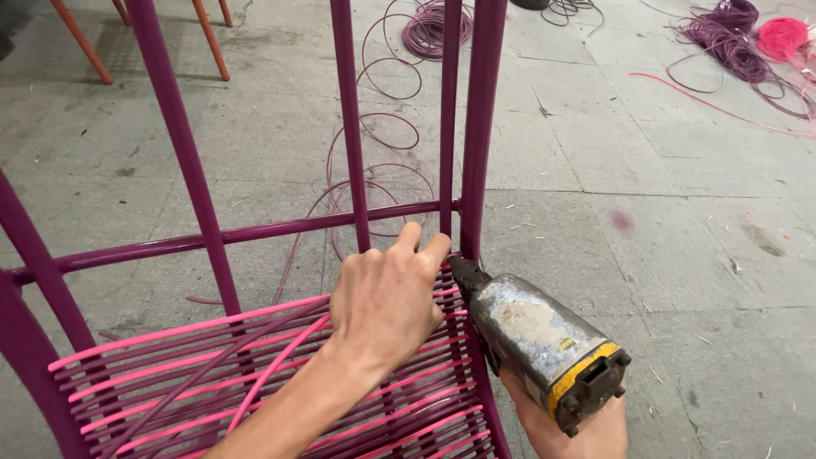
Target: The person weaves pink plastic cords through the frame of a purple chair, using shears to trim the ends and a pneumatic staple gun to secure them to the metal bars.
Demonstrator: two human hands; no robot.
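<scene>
Scuffed metal power tool [544, 344] (yellow-banded) noses against glossy purple tubular frame [478, 127].

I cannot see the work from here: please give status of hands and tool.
Left hand pressing pink plastic cords at purple metal frame. Right hand gripping worn grey-and-yellow power tool, tip at corner. Nothing blocking.

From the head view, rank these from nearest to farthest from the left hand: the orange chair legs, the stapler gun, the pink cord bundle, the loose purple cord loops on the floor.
Measured from the left hand:
1. Stapler gun, right beside it, nose at the fingertips.
2. Loose purple cord loops, on the floor just behind the chair frame.
3. Orange chair legs, far upper left.
4. Pink cord bundle, far upper right corner.
</scene>
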